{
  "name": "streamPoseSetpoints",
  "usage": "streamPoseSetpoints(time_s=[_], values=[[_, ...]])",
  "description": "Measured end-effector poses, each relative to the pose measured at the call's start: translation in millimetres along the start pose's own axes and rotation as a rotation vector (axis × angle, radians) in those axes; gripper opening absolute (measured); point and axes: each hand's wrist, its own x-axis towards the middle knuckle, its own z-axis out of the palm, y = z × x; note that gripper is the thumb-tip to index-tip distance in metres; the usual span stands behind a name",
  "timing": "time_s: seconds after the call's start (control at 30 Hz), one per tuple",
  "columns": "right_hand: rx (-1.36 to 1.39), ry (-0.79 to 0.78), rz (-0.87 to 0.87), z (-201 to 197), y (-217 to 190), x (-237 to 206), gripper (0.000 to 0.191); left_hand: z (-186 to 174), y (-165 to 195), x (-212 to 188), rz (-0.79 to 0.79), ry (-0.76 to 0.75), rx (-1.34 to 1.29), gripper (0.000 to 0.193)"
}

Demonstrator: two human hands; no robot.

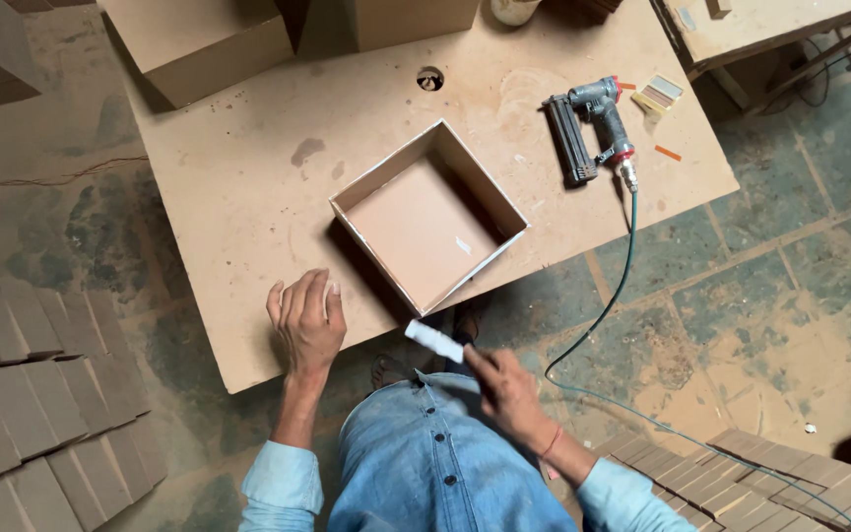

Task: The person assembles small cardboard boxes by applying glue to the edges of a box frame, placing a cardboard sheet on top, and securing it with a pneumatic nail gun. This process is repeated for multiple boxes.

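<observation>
— Start with the big things. What's on the counter [248, 197]?

— Right in the middle sits an open square box [428, 215] of thin brown board, pale edges up, one corner pointing at six o'clock towards the person. At two o'clock from it lies a grey nail gun [588, 128], its green hose [622, 266] trailing off the counter's edge to the floor. Stacks of cut board panels [41, 394] cover the floor at eight o'clock, more at five.

— And the hands?

— The left hand [305, 323] rests at seven o'clock from the box, near it but not touching, fingers loose and holding nothing. The right hand [509, 389] is off the counter at six o'clock, fingers pinched around one end of a small pale strip [435, 341].

— How would that strip handle?

— Light and stiff, I'd judge, likely to snap if bent; the end grip looks sensible. The box seems light but flimsy at the joints, best taken by two opposite walls.

— Anything unclear?

— The strip is blurred, so I can't tell its material. The bigger boxes at twelve o'clock are cut off, and the small bits beside the gun are too tiny to name.
</observation>
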Motion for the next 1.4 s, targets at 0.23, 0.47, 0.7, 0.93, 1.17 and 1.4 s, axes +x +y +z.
streamPoseSetpoints(time_s=[0.23,0.47,0.7,0.93,1.17,1.4], values=[[-0.119,0.250,-0.111,-49.4,73.0,57.3,0.069,5.3,13.3,5.5,0.026,-0.047,-0.079,0.024],[-0.382,-0.101,-0.230,-110.1,118.9,113.4,0.058,11.0,21.8,9.9,0.034,-0.047,-0.105,0.024],[-0.138,-0.110,-0.174,-27.1,75.0,53.7,0.066,15.7,-2.8,-15.6,-0.054,-0.053,-0.090,0.027],[-0.056,0.015,-0.246,8.2,73.5,23.0,0.062,31.1,-18.2,-33.7,-0.125,-0.101,-0.163,0.024],[-0.049,0.129,-0.320,-69.9,125.9,125.8,0.061,61.9,15.5,0.5,-0.278,-0.134,-0.261,0.041],[-0.409,0.411,-0.243,-194.5,229.2,379.3,0.015,79.4,84.3,55.0,-0.635,-0.219,0.071,0.058]])
